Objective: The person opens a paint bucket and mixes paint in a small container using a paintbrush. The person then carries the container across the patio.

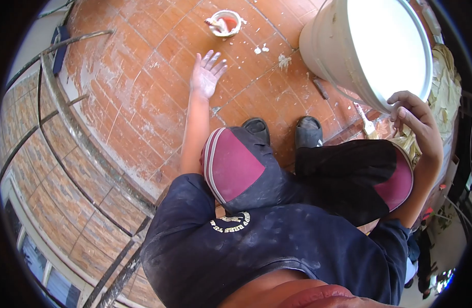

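Observation:
My left hand (pixel 207 76) reaches forward over the tiled floor, palm up and fingers spread, with white smears on it and nothing in it. Just beyond its fingertips is a small white tub (pixel 239 30) with a brush (pixel 215 23) lying in it. My right hand (pixel 418 118) is beside the rim of a large white bucket (pixel 323 46). Its fingers are loosely bent and apart at the edge of the white lid (pixel 390 41); whether they touch it I cannot tell. A paintbrush (pixel 369 128) lies below the bucket, near my right knee.
Orange floor tiles (pixel 143 77) carry white splashes and streaks. A dark bar-like tool (pixel 320 88) lies by the bucket. Metal scaffold-like bars (pixel 66 97) run along the left. Crumpled yellowish sheeting (pixel 445 87) lies right of the bucket. Both my feet in dark sandals (pixel 307 131) stand between.

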A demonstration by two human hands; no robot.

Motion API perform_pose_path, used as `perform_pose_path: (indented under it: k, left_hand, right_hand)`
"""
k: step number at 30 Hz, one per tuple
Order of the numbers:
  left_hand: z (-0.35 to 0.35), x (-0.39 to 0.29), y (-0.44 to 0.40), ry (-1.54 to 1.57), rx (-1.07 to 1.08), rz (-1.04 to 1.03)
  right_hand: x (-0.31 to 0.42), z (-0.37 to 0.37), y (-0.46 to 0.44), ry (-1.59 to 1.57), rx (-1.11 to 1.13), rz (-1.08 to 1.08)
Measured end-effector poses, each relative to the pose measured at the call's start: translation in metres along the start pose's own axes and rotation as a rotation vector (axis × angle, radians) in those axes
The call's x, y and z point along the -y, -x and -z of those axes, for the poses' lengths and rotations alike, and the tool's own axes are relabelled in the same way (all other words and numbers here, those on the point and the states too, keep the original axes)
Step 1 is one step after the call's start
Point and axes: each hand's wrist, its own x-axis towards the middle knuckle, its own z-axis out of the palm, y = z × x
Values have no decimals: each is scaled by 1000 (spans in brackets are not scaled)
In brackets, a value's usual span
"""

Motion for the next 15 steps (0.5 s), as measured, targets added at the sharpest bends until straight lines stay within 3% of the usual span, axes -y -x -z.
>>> perform_pose_path:
  k: [2, 4, 7, 9, 10, 12, 13, 15]
  left_hand:
    - [5, -9, 26, 384, 292, 97]
    - [7, -18, 42, 414, 354, 100]
    - [4, -35, 55, 222, 383, 184]
    - [-5, -52, 63, -148, 354, 85]
    - [-16, -60, 66, -133, 384, 90]
    - [-50, -83, 83, -428, 371, 32]
    - [-67, -91, 87, -413, 394, 33]
    - [-97, -110, 95, -788, 512, -14]
  right_hand:
    - [3, -3, 0, 32, -27, 63]
    - [9, -5, 0, 46, -4, 90]
    - [29, -14, 8, 213, -84, 174]
    - [48, -26, 19, 330, -145, 224]
    - [59, -32, 27, 445, -210, 268]
    - [80, -59, 38, 523, -177, 415]
    - [85, -75, 42, 466, -76, 454]
    - [85, -99, 39, 433, 224, 540]
